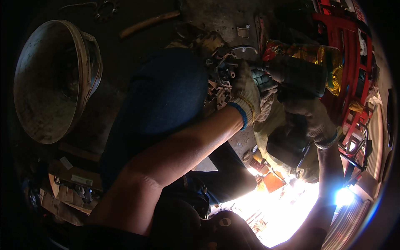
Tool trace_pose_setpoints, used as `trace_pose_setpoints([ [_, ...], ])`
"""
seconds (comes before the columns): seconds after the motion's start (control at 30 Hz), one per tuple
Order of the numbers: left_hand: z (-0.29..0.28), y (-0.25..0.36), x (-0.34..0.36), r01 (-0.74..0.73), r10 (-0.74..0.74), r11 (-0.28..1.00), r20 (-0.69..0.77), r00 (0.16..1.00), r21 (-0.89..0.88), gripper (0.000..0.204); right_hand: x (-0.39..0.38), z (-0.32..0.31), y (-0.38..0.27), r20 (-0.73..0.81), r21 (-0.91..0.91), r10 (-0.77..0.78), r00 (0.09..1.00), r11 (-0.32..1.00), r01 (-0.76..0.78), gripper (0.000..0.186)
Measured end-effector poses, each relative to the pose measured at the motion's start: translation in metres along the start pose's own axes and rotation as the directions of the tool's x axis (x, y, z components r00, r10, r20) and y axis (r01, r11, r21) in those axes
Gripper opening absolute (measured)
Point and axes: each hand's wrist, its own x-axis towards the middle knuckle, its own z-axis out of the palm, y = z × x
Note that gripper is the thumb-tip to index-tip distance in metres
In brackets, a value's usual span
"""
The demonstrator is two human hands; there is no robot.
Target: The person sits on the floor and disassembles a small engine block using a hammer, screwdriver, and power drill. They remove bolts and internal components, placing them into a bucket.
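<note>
Power tool (298, 74) at two o'clock fills my closed right hand (303, 107), facing a metal part (226, 74) at one; my left hand (246, 86) curls between, hold unclear. I judge this aligning; the next move calls for steadiness.

Workshop, one, dim (save the white glare (277, 214) at your lower right). Evidence around you: bare, stained floor (210, 18); dark metal parts (226, 71), ahead; black power tool (296, 74); knitted work gloves (245, 88), worn by you; wide round vessel (41, 83), scuffed, left; red metal frame (343, 28), right; cardboard boxes (62, 199), lower left.
</note>
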Motion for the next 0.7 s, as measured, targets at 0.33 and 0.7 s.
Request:
trace_pose_setpoints([
  [0.33,0.011,-0.006,0.005,-0.170,0.147,0.973,0.148,0.978,0.155,0.032,-0.002,0.010,-0.018,0.044,0.313,0.286,0.957,0.906,-0.285,0.037],
  [0.7,0.003,-0.012,0.012,0.002,-0.005,0.999,0.063,0.998,0.035,0.031,-0.008,0.025,-0.048,0.078,0.781,0.724,0.685,0.382,-0.493,0.043],
])
